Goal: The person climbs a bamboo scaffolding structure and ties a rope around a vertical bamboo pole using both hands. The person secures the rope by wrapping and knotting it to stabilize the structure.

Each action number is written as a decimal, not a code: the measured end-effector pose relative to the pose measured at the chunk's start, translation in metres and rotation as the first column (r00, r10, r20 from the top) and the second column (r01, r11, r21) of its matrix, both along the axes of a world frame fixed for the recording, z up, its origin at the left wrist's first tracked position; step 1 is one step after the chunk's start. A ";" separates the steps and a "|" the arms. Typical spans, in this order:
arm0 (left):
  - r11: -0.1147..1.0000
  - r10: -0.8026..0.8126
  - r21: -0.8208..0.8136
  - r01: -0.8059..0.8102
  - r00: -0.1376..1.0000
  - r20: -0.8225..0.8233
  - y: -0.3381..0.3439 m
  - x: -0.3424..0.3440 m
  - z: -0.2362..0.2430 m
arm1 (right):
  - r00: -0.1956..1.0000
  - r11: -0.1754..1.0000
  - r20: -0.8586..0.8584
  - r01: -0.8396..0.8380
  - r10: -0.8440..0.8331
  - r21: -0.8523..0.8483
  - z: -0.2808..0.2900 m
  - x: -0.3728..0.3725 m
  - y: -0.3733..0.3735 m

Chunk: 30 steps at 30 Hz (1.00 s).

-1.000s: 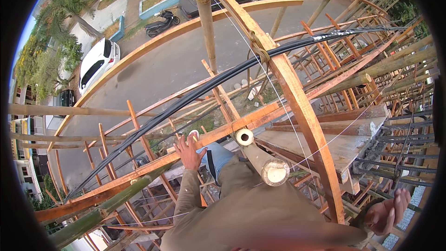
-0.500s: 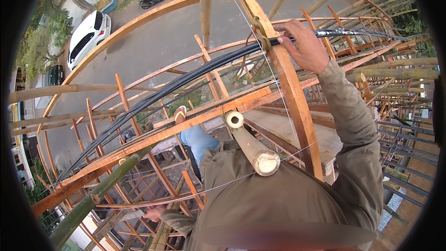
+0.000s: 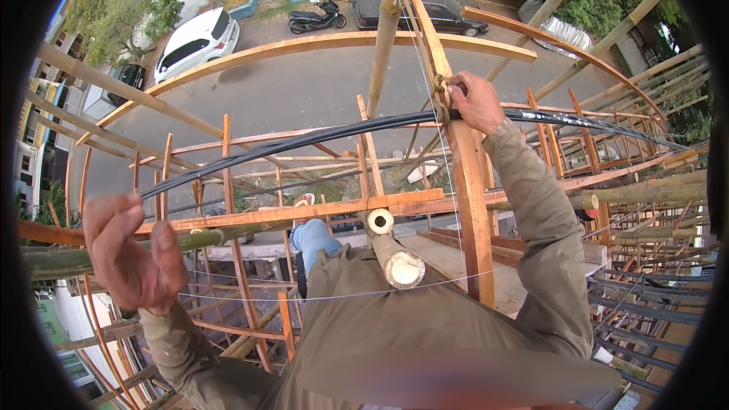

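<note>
"Where are the hands, relative to the long, squared orange-brown timber [image 3: 469, 190]?"

"The right hand [image 3: 480, 106] bends its fingers narrowly at the timber's upper part, by the brown rope lashing [image 3: 440, 111] around it; which they grip, one cannot tell. The left hand [image 3: 135, 254], well left of the timber, is loosely spread, seemingly empty."

"What makes a good hold?"

"Probably firm fingertips, clear of the black cable bundle [image 3: 334, 131] crossing the timber."

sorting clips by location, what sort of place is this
Probably an outdoor building site beside a street: bamboo poles and timber beams form a scaffold-like frame, with a white car parked below.
</note>
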<state>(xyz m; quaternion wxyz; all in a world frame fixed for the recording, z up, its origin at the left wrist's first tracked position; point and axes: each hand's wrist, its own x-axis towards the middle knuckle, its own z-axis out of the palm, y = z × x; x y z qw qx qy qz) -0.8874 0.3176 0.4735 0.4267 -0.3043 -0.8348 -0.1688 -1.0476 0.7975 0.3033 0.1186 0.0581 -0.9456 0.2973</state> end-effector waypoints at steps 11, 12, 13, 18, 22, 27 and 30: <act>0.935 -0.327 0.147 0.323 0.624 0.710 0.246 -0.202 -0.119 | 0.959 0.978 0.244 -0.178 0.147 0.111 0.036 -0.004 0.033; 0.941 -0.306 0.139 0.309 0.599 0.740 0.260 -0.207 -0.131 | 0.971 0.972 0.223 -0.134 0.090 0.191 0.035 0.001 0.029; 0.937 -0.315 0.153 0.314 0.574 0.756 0.272 -0.211 -0.143 | 0.978 0.990 0.203 -0.072 0.045 0.124 0.030 0.005 0.021; 0.961 -0.265 0.186 0.203 0.493 0.829 0.298 -0.218 -0.169 | 0.988 0.999 0.146 0.047 -0.045 -0.012 0.021 0.012 -0.005; 0.916 -0.395 0.388 0.101 0.394 0.830 0.297 -0.215 -0.174 | 0.985 0.989 0.165 -0.020 0.045 -0.149 0.028 0.019 0.007; 0.879 -0.450 0.465 0.106 0.507 0.735 0.306 -0.201 -0.181 | 0.992 0.996 0.086 0.092 -0.090 -0.017 0.014 0.024 0.005; 0.891 -0.435 0.394 0.226 0.674 0.597 0.302 -0.193 -0.184 | 0.984 0.977 0.125 0.145 -0.126 -0.159 0.004 0.019 -0.003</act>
